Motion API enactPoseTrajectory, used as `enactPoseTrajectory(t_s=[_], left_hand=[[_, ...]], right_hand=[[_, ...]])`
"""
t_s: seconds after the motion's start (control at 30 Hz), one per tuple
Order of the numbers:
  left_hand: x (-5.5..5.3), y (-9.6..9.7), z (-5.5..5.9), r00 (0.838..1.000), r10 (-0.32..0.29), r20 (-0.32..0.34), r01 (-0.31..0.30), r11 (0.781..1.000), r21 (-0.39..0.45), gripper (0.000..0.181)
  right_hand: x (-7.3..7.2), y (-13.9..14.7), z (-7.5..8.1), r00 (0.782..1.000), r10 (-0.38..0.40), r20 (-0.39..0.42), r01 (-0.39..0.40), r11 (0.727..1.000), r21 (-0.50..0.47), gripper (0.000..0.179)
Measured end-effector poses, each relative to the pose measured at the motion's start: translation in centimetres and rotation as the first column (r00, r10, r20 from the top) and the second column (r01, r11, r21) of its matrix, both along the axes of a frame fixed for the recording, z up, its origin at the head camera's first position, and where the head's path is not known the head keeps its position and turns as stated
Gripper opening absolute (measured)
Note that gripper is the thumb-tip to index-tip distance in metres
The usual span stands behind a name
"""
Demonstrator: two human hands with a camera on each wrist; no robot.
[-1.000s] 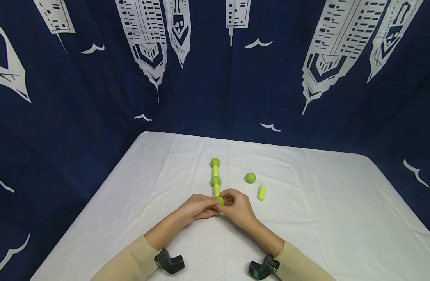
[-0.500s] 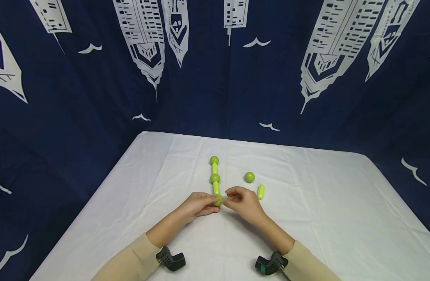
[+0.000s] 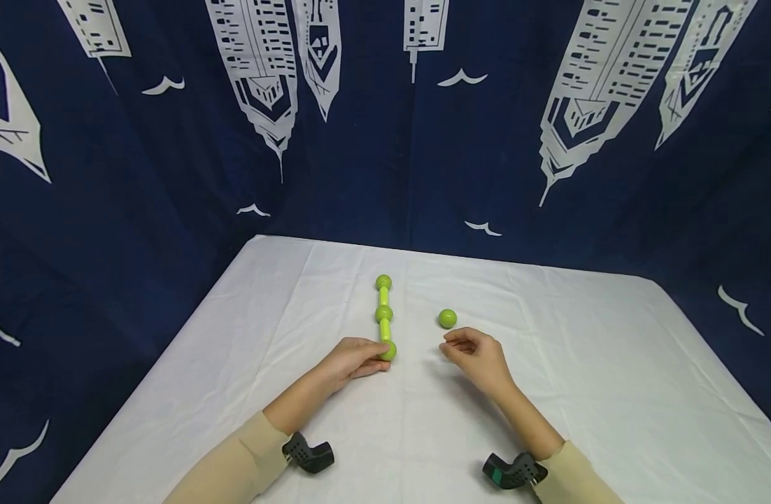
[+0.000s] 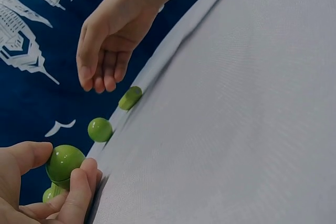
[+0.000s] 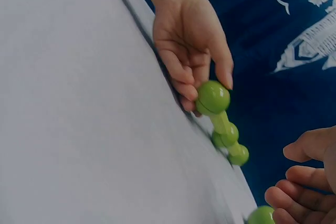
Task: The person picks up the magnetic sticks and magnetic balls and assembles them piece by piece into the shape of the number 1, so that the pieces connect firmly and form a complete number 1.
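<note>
A straight chain of light-green rods and green balls (image 3: 384,313) lies on the white cloth in the head view. Thumb and fingers of my left hand (image 3: 352,360) pinch its near-end ball (image 4: 66,163). My right hand (image 3: 476,355) hovers apart from the chain, its fingers loosely bent with nothing between them, as the right wrist view also shows. Below its fingertips a loose green rod (image 4: 130,98) lies on the cloth in the left wrist view; in the head view this hand hides it. Just beyond the right fingertips sits a loose green ball (image 3: 448,318).
White cloth (image 3: 587,364) covers the table, with light creases. Behind it hangs a dark blue curtain (image 3: 360,175) printed with white buildings and birds. A black device (image 3: 308,453) is strapped at each wrist.
The right hand has let go of the chain's near ball and moved right, over the loose rod. The left hand keeps its pinch, and the chain has shifted slightly away from the body.
</note>
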State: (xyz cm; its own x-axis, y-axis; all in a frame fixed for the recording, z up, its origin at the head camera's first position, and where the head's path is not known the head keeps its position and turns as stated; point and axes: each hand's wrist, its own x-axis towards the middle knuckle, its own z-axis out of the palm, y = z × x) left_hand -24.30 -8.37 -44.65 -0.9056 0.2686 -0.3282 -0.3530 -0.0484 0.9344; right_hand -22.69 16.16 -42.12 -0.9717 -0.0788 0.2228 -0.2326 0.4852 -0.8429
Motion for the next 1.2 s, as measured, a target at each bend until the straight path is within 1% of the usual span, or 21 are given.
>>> enactPoseTrajectory(t_s=[0.17, 0.33, 0.43, 0.57, 0.7, 0.83, 0.97, 1.2], left_hand=[[-0.3, 0.1, 0.0, 1.000, -0.001, -0.014, 0.001, 1.000, -0.009, 0.034], [-0.4, 0.0, 0.0, 0.999, -0.011, -0.048, 0.009, 1.000, -0.027, 0.035], [-0.4, -0.1, 0.0, 0.998, -0.018, -0.066, 0.015, 0.999, -0.045, 0.037], [-0.3, -0.1, -0.1, 0.997, -0.024, -0.076, 0.019, 0.998, -0.063, 0.037], [-0.4, 0.1, -0.2, 0.997, -0.021, -0.073, 0.017, 0.998, -0.059, 0.037], [-0.6, 0.2, -0.5, 0.997, -0.022, -0.079, 0.019, 0.999, -0.044, 0.038], [-0.8, 0.3, -0.6, 0.996, -0.028, -0.080, 0.024, 0.999, -0.041, 0.039], [-0.5, -0.2, -0.6, 0.996, -0.035, -0.086, 0.030, 0.998, -0.056, 0.039]], right_hand=[[-0.6, 1.8, 0.0, 0.994, -0.110, -0.001, 0.110, 0.994, 0.002, 0.014], [-1.3, 3.1, -0.2, 0.973, -0.231, -0.005, 0.231, 0.973, 0.028, 0.017], [-1.5, 3.5, -0.7, 0.961, -0.275, 0.011, 0.275, 0.961, 0.044, 0.019], [-1.7, 3.6, -1.8, 0.956, -0.291, 0.029, 0.288, 0.955, 0.072, 0.020], [-1.8, 3.7, -2.5, 0.960, -0.281, 0.012, 0.278, 0.954, 0.112, 0.021], [-2.0, 3.9, -2.8, 0.962, -0.272, -0.021, 0.272, 0.951, 0.147, 0.023], [-2.1, 3.9, -2.8, 0.963, -0.266, -0.032, 0.268, 0.950, 0.162, 0.027], [-1.9, 3.4, -3.2, 0.966, -0.254, -0.042, 0.258, 0.949, 0.184, 0.033]])
